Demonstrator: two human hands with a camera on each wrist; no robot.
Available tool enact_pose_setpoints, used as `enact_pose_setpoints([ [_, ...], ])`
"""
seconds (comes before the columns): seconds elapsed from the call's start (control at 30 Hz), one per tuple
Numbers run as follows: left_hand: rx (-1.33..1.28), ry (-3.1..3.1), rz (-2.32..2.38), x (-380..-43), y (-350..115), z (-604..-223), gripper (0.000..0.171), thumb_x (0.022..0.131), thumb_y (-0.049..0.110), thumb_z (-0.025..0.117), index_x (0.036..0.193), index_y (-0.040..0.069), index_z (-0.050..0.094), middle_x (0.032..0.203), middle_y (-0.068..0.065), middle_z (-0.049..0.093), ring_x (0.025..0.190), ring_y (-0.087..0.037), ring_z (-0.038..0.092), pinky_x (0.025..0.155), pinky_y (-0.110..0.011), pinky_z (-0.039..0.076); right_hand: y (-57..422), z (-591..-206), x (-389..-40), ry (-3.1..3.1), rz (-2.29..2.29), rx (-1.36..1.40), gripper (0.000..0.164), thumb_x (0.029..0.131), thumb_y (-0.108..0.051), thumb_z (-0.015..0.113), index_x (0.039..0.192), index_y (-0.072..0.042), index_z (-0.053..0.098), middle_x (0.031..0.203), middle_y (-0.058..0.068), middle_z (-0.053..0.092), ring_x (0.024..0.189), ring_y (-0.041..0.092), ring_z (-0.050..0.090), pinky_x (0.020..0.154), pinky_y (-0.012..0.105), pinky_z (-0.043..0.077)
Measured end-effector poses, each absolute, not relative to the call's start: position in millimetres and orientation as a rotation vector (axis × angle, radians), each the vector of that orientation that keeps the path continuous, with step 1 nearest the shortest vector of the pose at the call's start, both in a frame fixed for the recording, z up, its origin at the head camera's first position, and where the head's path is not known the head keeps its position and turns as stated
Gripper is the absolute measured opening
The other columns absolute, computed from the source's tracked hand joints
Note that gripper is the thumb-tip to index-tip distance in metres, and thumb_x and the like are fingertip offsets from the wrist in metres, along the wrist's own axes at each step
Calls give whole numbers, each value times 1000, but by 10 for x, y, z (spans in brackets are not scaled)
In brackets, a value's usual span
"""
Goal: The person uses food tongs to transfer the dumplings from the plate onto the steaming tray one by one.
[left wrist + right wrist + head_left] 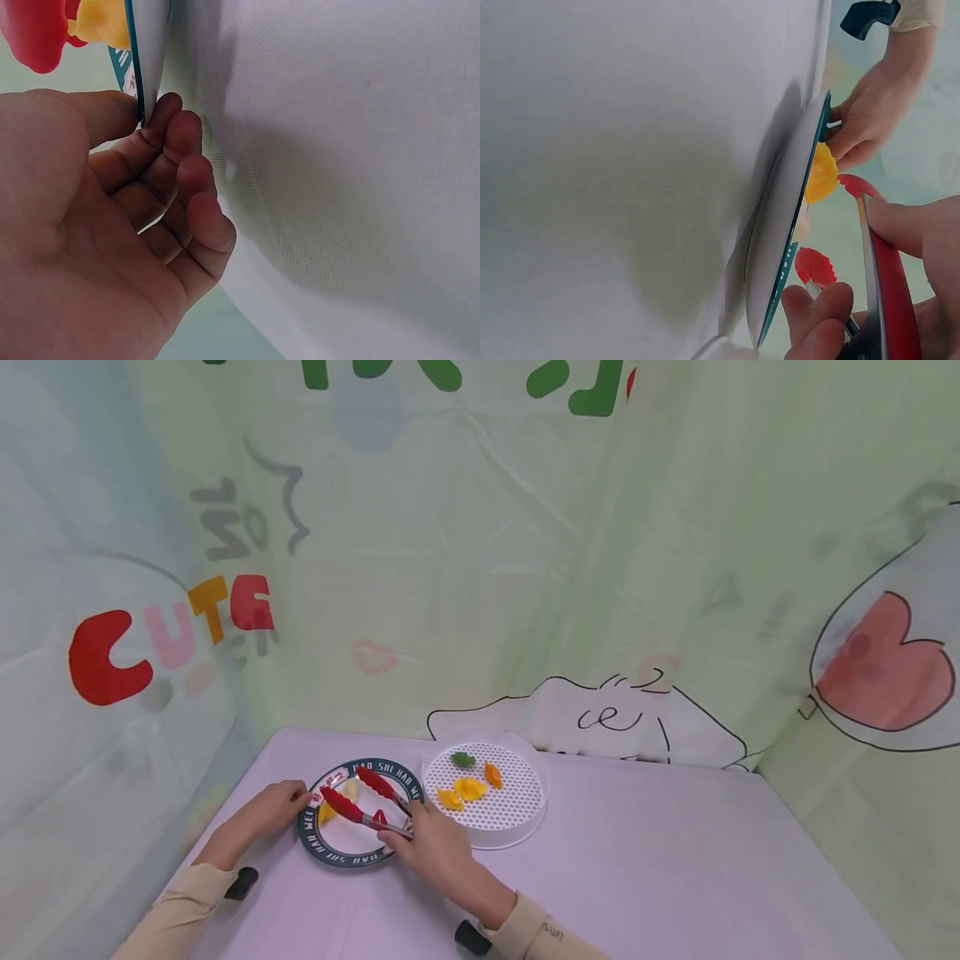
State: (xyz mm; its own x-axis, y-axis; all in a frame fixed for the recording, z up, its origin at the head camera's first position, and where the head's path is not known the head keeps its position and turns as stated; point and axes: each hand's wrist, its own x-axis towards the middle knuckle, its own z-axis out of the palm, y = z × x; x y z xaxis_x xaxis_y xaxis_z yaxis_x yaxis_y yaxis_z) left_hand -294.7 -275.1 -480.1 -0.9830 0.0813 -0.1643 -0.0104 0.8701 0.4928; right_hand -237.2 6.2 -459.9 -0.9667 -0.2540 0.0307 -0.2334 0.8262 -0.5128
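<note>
A round plate [313, 842] with a dark green lettered rim stands at the left of the table. My left hand [273, 808] pinches its left edge between thumb and fingers, plainly seen in the left wrist view. My right hand [442, 852] grips metal tongs [347, 804] with red scalloped tips, spread apart above the plate. On the plate lie a yellow piece [821, 174], a pale piece [350, 789] and a small red piece [379, 817]. Nothing shows between the tong tips in the head view.
Right of the plate, close against it, sits a white perforated round tray [517, 835]. It holds a green leaf-like piece [462, 760], an orange piece [492, 775] and yellow pieces [470, 788]. A pale cloth covers the table [637, 860]; printed curtains [480, 568] hang behind and beside it.
</note>
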Motion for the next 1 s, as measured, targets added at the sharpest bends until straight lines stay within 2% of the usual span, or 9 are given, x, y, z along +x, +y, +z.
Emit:
enact_pose_setpoints([
  [0.17, 59, 2865, 748, -2959, -2751, -4806, 23, 102, 20, 56, 106, -2, 62, 86, -8, 58, 82, -20, 54, 73, -31, 51, 65, -4581, -2386, 2911, -926, -406, 48, 85, -52, 74, 108, -11, 67, 69, -3, 53, 59, 11, 50, 49, 22, 41],
  [0.3, 70, 2864, 747, -2963, -2753, -4810, 24, 102, 20, 56, 107, -2, 62, 87, -8, 60, 82, -20, 54, 75, -32, 52, 84, -4587, -2399, 2930, -930, -420, 42, 86, -49, 74, 104, -11, 68, 69, -4, 52, 58, 11, 49, 48, 21, 39],
  [0.5, 78, 2860, 743, -2984, -2778, -4838, 22, 102, 20, 55, 103, -1, 62, 84, -7, 58, 79, -20, 53, 71, -31, 48, 126, -4624, -2433, 2985, -888, -445, 34, 87, -44, 76, 99, -13, 68, 67, -6, 53, 56, 10, 48, 49, 21, 39],
  [0.8, 48, 2848, 745, -3007, -2769, -4831, 24, 102, 20, 54, 106, -2, 62, 87, -8, 60, 80, -20, 54, 74, -32, 51, 67, -4659, -2443, 3013, -728, -422, 44, 85, -45, 78, 111, -12, 69, 79, -2, 59, 64, 12, 49, 55, 23, 41],
  [1.0, 38, 2849, 738, -2989, -2755, -4831, 22, 102, 19, 55, 104, -2, 61, 85, -8, 58, 80, -20, 53, 72, -31, 49, 33, -4614, -2393, 3053, -629, -427, 49, 84, -46, 77, 116, -10, 69, 86, 2, 60, 66, 14, 48, 56, 24, 41],
])
